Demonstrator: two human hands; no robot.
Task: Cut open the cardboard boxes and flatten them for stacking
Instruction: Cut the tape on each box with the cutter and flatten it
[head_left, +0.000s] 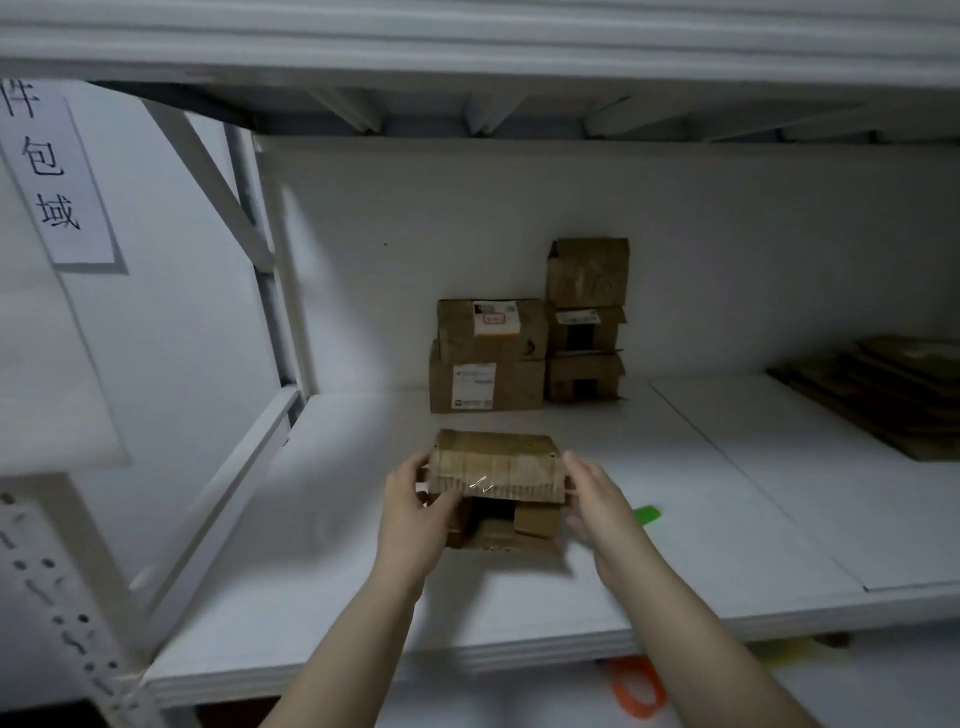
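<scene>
Head view: small cardboard box (496, 483) sits on the white shelf (311, 571), squarely between both hands, its open end facing the camera with the flaps loose. Left hand (415, 512) grips the box's left end, fingers curled round the edge. Right hand (597, 499) lies against the right end, fingers mostly straight, somewhat blurred. Green item (647, 515) just beside the right wrist. Stacked boxes (488, 358) beyond the fingertips; flattened cardboard (893, 395) well off past the right hand.
</scene>
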